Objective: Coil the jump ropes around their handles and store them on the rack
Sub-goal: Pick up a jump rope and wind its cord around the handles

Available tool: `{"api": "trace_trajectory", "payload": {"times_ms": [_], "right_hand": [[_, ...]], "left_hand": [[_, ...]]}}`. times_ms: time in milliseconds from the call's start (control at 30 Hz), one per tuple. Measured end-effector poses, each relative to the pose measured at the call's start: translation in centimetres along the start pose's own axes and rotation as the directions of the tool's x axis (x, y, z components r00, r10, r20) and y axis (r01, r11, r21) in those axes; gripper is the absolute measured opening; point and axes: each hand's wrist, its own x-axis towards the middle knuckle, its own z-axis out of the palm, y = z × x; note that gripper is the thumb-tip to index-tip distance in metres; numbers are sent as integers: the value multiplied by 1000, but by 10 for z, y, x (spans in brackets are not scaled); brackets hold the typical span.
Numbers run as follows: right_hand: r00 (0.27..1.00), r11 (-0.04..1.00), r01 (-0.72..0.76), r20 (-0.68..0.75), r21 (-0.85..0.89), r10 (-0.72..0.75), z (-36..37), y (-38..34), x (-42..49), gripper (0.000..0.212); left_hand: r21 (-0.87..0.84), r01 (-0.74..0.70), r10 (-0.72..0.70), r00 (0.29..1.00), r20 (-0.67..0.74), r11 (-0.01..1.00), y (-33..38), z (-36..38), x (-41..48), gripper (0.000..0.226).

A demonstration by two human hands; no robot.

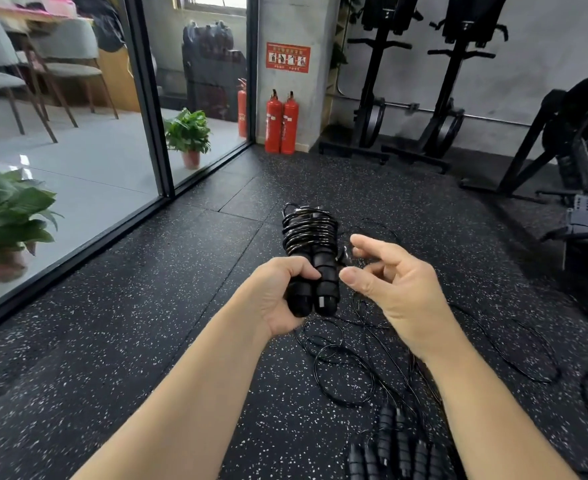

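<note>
My left hand [278, 292] grips a pair of black jump-rope handles [320, 289] held upright side by side. Thin black rope is wound in a tight coil [308, 230] around their upper ends. A loose length of that rope leads from the coil to my right hand [396, 285], which hovers just right of the handles with thumb and forefinger apart and the other fingers curled on the rope. Below, more black rope [341, 368] lies tangled on the speckled floor, beside several other black handles [393, 448] at the bottom edge.
A glass wall with a black frame [147, 133] runs along the left, with potted plants [188, 133] behind it. Two red fire extinguishers [280, 123] stand by a pillar. Black exercise machines [372, 98] line the back wall, and another [580, 133] stands at the right.
</note>
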Motion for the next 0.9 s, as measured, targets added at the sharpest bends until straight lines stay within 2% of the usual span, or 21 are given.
{"api": "trace_trajectory", "payload": {"times_ms": [100, 200, 267, 400, 567, 700, 800, 900], "right_hand": [[969, 967, -189, 191, 171, 155, -12, 0, 1, 54], [943, 950, -238, 284, 202, 176, -15, 1, 2, 57], [957, 946, -211, 251, 247, 147, -13, 0, 3, 54], [971, 941, -174, 208, 289, 116, -10, -3, 4, 44], [969, 960, -146, 230, 240, 90, -10, -3, 3, 40], [976, 963, -145, 195, 228, 101, -8, -4, 4, 39], [981, 965, -147, 156, 216, 114, -5, -4, 4, 38], [984, 976, -140, 137, 165, 118, -2, -6, 4, 31]], "left_hand": [[-45, 21, -20, 999, 34, 999, 3, -5, -1, 25], [-61, 23, -18, 996, 86, 998, 4, -5, -4, 36], [-61, 29, -23, 996, 91, 998, 4, -6, -2, 42], [-22, 66, -64, 994, 91, 998, 5, -8, -3, 27], [58, 117, -124, 984, 131, 991, 5, -10, -2, 30], [107, 132, -149, 975, 162, 985, 4, -7, -4, 29], [119, 127, -146, 973, 178, 985, 1, -5, -4, 42], [145, 83, -103, 986, 135, 986, 0, -3, -4, 29]]}}
